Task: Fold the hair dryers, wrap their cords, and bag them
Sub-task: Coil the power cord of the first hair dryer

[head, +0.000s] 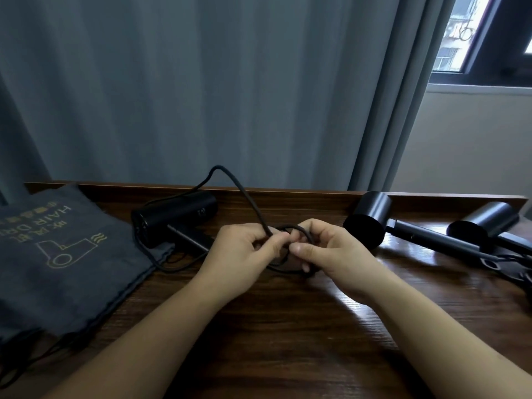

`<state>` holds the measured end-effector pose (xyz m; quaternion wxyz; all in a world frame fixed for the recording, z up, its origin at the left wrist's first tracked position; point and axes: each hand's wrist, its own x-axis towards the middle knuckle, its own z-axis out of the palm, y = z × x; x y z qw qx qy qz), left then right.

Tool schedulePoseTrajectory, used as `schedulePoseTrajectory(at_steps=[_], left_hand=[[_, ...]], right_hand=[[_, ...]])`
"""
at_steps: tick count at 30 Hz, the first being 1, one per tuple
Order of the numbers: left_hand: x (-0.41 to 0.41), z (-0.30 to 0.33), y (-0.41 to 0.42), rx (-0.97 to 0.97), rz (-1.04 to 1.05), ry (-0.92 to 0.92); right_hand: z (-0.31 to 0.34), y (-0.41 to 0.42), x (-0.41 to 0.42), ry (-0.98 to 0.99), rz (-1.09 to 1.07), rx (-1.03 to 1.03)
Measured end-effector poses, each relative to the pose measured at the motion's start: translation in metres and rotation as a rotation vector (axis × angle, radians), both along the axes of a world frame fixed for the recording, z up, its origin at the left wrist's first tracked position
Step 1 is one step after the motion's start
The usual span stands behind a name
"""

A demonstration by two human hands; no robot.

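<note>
Wooden desk: empty-looking bag; hands coiling cord.

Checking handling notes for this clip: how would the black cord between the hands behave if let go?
The cord looks springy: it arches above the table, so its coil would probably loosen once left hand and right hand release. Likely light, and its trailing run may drag.

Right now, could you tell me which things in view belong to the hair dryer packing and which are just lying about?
Belongs to the job:
left hand and right hand, coiling the cord
hair dryer nearest the bags
two hair dryers on the right
grey bags

Just there:
curtain
window
</note>
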<state>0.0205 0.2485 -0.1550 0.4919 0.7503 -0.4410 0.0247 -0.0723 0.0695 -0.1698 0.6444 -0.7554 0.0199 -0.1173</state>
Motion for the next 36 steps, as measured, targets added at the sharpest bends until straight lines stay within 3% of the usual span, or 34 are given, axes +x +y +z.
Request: schedulePoseTrajectory(at_steps=[3,7,10,13,15,20,27,32,34,36], left_hand=[[0.001,0.006,0.002,-0.148,-0.03,0.242],[0.009,0.023,0.006,-0.552,-0.012,0.625],[0.022,0.028,0.009,-0.82,0.047,0.747],[0.036,0.025,0.011,-0.916,0.036,0.816],[0.039,0.021,0.008,-0.835,0.09,0.799],[0.036,0.008,-0.001,-0.476,0.256,0.675],[0.032,0.004,0.005,0.072,0.364,0.156],[0.02,0.009,0.008,0.372,0.435,-0.052],[0.018,0.011,0.008,0.379,0.508,-0.167],[0.017,0.01,0.01,0.217,0.529,-0.251]], right_hand=[[-0.001,-0.004,0.002,0.053,-0.098,-0.048],[-0.003,-0.012,0.002,0.127,-0.304,-0.118],[-0.001,-0.01,0.002,0.083,-0.234,-0.023],[0.005,-0.007,-0.002,0.033,-0.14,-0.022],[0.01,-0.006,-0.007,-0.013,-0.063,-0.106],[0.017,-0.002,-0.013,-0.128,0.022,-0.094],[0.015,-0.008,-0.012,-0.335,-0.085,-0.396],[0.015,-0.011,-0.009,-0.377,-0.174,-0.561],[0.016,-0.013,-0.009,-0.361,-0.208,-0.592],[0.017,-0.013,-0.01,-0.353,-0.242,-0.638]])
